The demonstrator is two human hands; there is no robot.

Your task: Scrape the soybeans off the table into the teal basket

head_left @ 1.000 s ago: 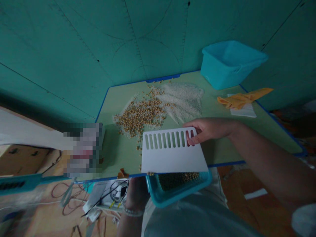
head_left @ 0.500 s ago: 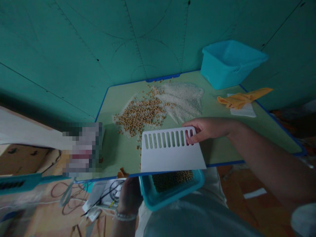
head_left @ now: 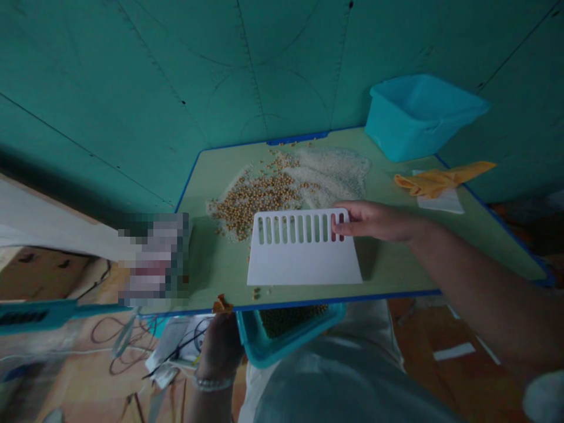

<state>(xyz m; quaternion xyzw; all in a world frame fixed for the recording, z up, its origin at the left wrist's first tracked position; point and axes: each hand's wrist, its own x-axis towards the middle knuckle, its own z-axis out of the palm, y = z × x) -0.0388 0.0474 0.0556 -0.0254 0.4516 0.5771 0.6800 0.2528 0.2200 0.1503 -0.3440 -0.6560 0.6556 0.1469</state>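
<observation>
My right hand grips the right end of a white slotted plastic board, with fingers through its end slots. The board is tilted over the table, just in front of a heap of tan, soybean-like beans mixed with white rice-like grains. Below the table's front edge, my left hand is at the left end of a teal basin, closed on it as far as I can see; its fingers are mostly hidden. Dark green grains and some tan beans lie in the basin, partly covered by the table edge.
A teal bin stands at the table's back right. Near it an orange cloth lies on a white sheet. The pale green table has a blue rim. Cables trail across the floor at left.
The slotted board has moved away from the table's front edge, towards the bean heap. The basin and my left hand have shifted slightly left.
</observation>
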